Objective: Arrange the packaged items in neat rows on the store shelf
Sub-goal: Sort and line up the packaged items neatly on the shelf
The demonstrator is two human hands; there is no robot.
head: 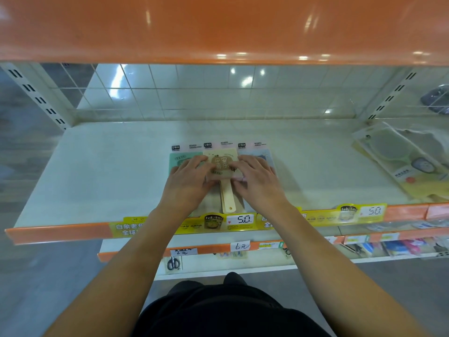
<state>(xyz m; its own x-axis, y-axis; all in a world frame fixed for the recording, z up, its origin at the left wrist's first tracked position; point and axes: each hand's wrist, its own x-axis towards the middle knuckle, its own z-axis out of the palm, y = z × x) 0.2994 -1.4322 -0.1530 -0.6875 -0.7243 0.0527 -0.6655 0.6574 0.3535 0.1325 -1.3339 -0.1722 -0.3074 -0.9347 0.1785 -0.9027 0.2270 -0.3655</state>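
Three packaged fans lie side by side in a row on the white shelf (102,166), handles toward its front edge: a green one (177,159), a tan one (222,164) in the middle and a pale blue one (263,155). The row sits just behind the yellow price strip (239,219) marked 5.0, which serves as the landmark here. Directly above that strip the left hand (188,182) rests with loosely spread fingers across the green pack and the tan pack's left side. The right hand (257,177) lies flat over the blue pack, its fingertips touching the tan pack's right side. Neither hand curls round anything; both press from above. The hands cover much of the outer two packs, so their prints cannot be read. The tan fan's pale handle (227,199) points straight at the strip, showing between the wrists. Far to the right of the strip, more packaged fans (398,161) lie in a loose, angled pile. Below the strip a lower shelf carries a handwritten tag (240,246) and hanging scissors (173,263). An orange shelf (218,27) overhangs everything above.
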